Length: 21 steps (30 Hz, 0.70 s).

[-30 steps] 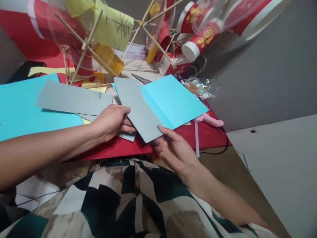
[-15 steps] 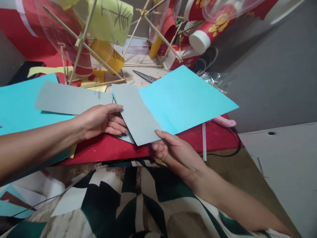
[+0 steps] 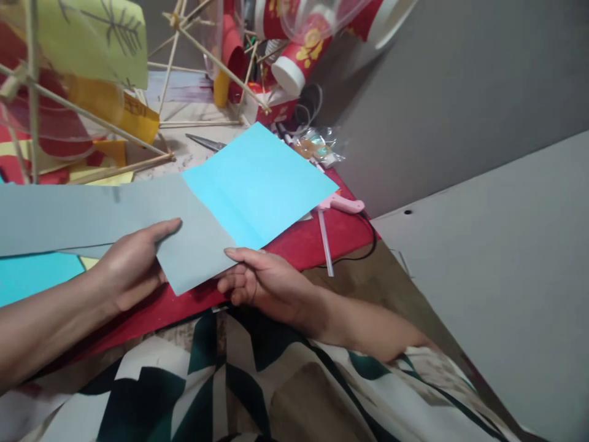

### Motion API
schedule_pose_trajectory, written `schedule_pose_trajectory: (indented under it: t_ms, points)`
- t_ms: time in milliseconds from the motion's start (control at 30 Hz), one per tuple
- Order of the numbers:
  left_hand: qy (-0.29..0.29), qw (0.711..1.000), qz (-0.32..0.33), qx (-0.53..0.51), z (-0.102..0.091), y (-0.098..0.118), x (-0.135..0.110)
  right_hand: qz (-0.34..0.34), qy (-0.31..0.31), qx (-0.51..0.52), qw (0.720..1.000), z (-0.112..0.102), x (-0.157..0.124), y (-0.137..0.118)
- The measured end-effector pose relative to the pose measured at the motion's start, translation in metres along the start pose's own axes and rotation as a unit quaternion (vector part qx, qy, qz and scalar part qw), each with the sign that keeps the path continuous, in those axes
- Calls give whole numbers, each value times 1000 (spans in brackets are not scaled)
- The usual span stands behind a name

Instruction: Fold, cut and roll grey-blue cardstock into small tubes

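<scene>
A folded sheet of paper (image 3: 257, 184), light blue on one face and grey on the flap turned toward me, is held just above the red table cover (image 3: 322, 236). My left hand (image 3: 131, 267) pinches the grey flap's left edge, thumb on top. My right hand (image 3: 262, 282) grips the sheet's near edge, thumb lying on top and fingers curled beneath. A long grey paper strip (image 3: 69, 212) lies to the left, partly under the flap.
Scissors (image 3: 205, 143) lie beyond the sheet. A bamboo-stick frame (image 3: 92, 123) with yellow paper, red cups (image 3: 294, 61), a clear plastic bag (image 3: 315, 147), a pink tool (image 3: 345, 204) and a black cable (image 3: 354, 255) crowd the table's back and right. A grey wall and board fill the right.
The view has swung right, so everything sits further left in the frame. The sheet has come nearer me, and both hands have shifted along its near edge while keeping hold.
</scene>
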<state>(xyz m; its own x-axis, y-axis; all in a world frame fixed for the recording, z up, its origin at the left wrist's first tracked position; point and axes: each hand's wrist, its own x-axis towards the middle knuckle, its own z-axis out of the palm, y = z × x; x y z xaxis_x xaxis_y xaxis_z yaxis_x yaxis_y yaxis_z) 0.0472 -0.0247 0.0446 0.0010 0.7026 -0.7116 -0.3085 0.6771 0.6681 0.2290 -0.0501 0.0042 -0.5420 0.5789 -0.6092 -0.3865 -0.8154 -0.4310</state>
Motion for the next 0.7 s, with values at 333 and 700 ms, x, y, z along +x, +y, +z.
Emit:
schedule_pose_trajectory:
  t_ms: [333, 700]
  points:
    - [101, 993, -65, 8, -27, 8, -29, -57, -49, -443, 893, -57, -88, -53]
    - [115, 973, -191, 60, -56, 6, -61, -378, 276, -771, 432, -54, -10, -154]
